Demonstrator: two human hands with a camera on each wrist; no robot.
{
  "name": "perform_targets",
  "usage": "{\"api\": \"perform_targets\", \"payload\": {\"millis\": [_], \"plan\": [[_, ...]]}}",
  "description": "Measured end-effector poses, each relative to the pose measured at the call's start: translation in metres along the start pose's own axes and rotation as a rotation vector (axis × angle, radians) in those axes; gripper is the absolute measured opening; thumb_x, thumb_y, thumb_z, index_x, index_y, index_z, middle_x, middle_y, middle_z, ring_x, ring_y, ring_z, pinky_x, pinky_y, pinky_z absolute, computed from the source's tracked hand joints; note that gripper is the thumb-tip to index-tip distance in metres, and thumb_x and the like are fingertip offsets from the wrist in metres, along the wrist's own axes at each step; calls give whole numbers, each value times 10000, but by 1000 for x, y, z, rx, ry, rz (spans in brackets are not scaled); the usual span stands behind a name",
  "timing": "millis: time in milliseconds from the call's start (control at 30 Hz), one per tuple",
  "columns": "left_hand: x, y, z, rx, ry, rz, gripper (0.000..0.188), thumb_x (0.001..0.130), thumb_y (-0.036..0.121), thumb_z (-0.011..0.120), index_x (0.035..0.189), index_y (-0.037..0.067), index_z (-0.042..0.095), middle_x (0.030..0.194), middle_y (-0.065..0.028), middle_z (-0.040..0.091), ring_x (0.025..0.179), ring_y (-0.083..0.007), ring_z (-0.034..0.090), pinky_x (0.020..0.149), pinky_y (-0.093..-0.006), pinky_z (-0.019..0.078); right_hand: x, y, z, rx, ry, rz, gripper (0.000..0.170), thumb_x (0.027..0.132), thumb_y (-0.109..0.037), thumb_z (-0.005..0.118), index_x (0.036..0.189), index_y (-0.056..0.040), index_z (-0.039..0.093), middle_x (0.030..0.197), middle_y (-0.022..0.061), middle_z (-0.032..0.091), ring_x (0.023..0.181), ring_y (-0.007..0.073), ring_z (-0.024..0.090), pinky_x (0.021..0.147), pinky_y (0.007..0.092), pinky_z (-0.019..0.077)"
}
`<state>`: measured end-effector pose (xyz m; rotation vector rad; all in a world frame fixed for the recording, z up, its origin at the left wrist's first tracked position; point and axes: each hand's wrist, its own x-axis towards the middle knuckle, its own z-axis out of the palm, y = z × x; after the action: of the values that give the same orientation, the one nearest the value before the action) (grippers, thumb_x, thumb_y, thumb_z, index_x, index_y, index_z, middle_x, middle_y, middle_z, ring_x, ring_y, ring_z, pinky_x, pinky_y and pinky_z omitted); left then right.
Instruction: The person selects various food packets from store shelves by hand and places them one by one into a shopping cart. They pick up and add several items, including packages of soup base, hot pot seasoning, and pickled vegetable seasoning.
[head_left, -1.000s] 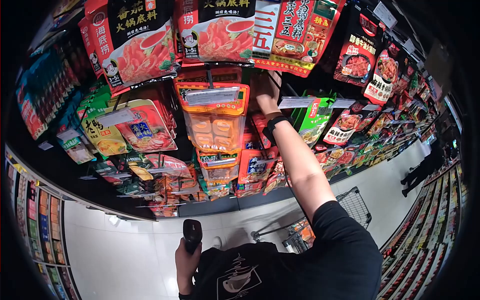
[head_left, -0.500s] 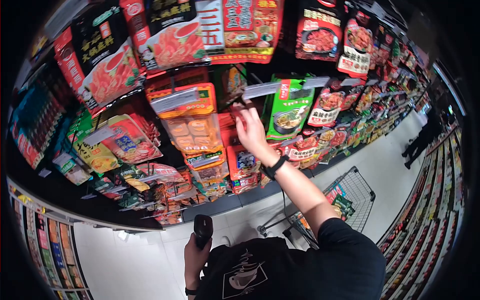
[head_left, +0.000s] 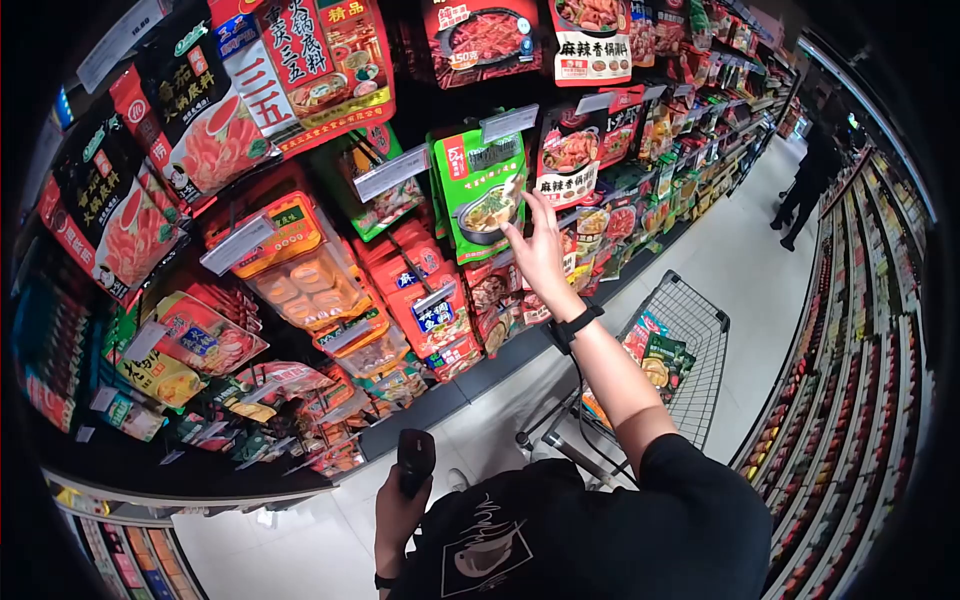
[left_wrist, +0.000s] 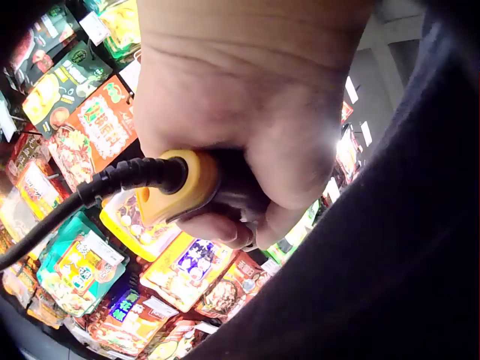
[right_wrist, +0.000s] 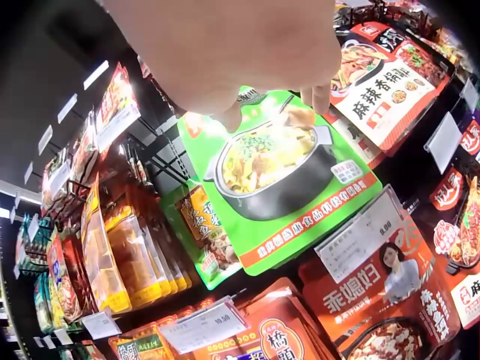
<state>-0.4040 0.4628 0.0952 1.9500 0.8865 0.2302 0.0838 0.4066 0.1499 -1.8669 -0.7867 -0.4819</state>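
My left hand (head_left: pixel 401 518) grips a black handheld barcode scanner (head_left: pixel 416 462) low in front of the body. In the left wrist view, the scanner's yellow handle end (left_wrist: pixel 196 184) shows below the palm, with a black cable (left_wrist: pixel 105 182) running from it. My right hand (head_left: pixel 541 255) reaches to the shelf, thumb and fingers spread over the front of a green seasoning pouch (head_left: pixel 478 205). That pouch hangs from a hook and pictures a dark pot of soup. In the right wrist view, my fingertips overlap the upper part of the green pouch (right_wrist: pixel 300 221).
Hanging red and black pouches (head_left: pixel 575 155) flank the green one, with price tags (head_left: pixel 391 174) on the hooks. A wire shopping cart (head_left: pixel 700 375) holding several packets stands at the right. Further down the aisle is a person in dark clothes (head_left: pixel 808 185). Another stocked shelf (head_left: pixel 850 400) lines the right.
My right hand has come out from between the hanging packs and moved right to the green pouch. The head view has turned right. My left hand still holds the scanner.
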Motion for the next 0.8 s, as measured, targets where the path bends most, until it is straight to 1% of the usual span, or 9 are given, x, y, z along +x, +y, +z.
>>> {"api": "perform_targets", "payload": {"millis": [133, 233, 267, 400, 500, 533, 667, 767, 800], "plan": [[-6, 1, 1, 54, -1, -23, 373, 927, 267, 815, 1169, 28, 661, 931, -195, 772, 856, -373, 767, 749, -428, 572, 22, -3, 6, -12, 21, -51, 802, 905, -291, 833, 1565, -31, 459, 1644, 290, 383, 1499, 463, 427, 1218, 481, 399], [-13, -1, 1, 63, 22, -34, 370, 923, 271, 813, 1163, 32, 662, 935, -200, 772, 869, -391, 764, 754, -439, 574, 46, 15, 21, 10, 49, -10, 930, 866, -338, 868, 1606, -27, 398, 1658, 324, 345, 1517, 476, 401, 1234, 488, 383], [-16, -2, 1, 56, 34, -33, 369, 922, 272, 813, 1160, 33, 663, 937, -202, 772, 874, -396, 764, 756, -442, 574, 52, 17, 23, 43, 15, -1, 1032, 833, -375, 894, 1638, -30, 348, 1682, 337, 294, 1537, 483, 368, 1243, 505, 366], [-25, -5, -1, 78, 54, -84, 368, 920, 280, 813, 1151, 36, 664, 949, -210, 772, 901, -411, 762, 766, -450, 577, 64, 1, 25, 34, 30, -93, 1042, 827, -435, 883, 1635, -27, 367, 1707, 344, 227, 1552, 511, 317, 1259, 532, 326], [-32, -6, -1, 72, 81, -100, 361, 917, 273, 811, 1148, 38, 664, 953, -216, 772, 916, -424, 759, 772, -454, 579, 70, -5, 41, -102, 86, -133, 1043, 835, -462, 882, 1612, 15, 375, 1708, 339, 231, 1563, 497, 306, 1260, 514, 325], [-34, -7, -1, 61, 96, -95, 357, 916, 270, 810, 1146, 38, 664, 952, -216, 771, 917, -428, 758, 771, -454, 579, 72, -11, 43, -158, 70, -135, 1030, 851, -511, 855, 1589, 44, 398, 1709, 341, 227, 1553, 518, 299, 1256, 538, 308], [-38, -9, 0, 57, 141, -107, 346, 911, 257, 810, 1140, 41, 665, 941, -214, 771, 908, -432, 758, 764, -459, 580, 81, -21, 60, -219, 85, -149, 985, 879, -529, 823, 1570, 48, 424, 1690, 354, 251, 1538, 536, 297, 1256, 561, 295], [-41, -14, 1, 44, 156, -133, 341, 910, 248, 811, 1138, 41, 665, 931, -210, 770, 894, -425, 760, 755, -461, 579, 87, -13, 75, -186, 95, -157, 981, 897, -567, 788, 1607, 1, 420, 1722, 325, 200, 1565, 521, 247, 1257, 603, 257], [-41, -13, 1, 41, 159, -132, 340, 910, 245, 812, 1139, 40, 665, 929, -210, 770, 890, -423, 761, 754, -460, 578, 88, -16, 77, -202, 101, -145, 949, 898, -561, 791, 1556, 44, 475, 1699, 359, 231, 1550, 526, 278, 1253, 591, 274]]}}
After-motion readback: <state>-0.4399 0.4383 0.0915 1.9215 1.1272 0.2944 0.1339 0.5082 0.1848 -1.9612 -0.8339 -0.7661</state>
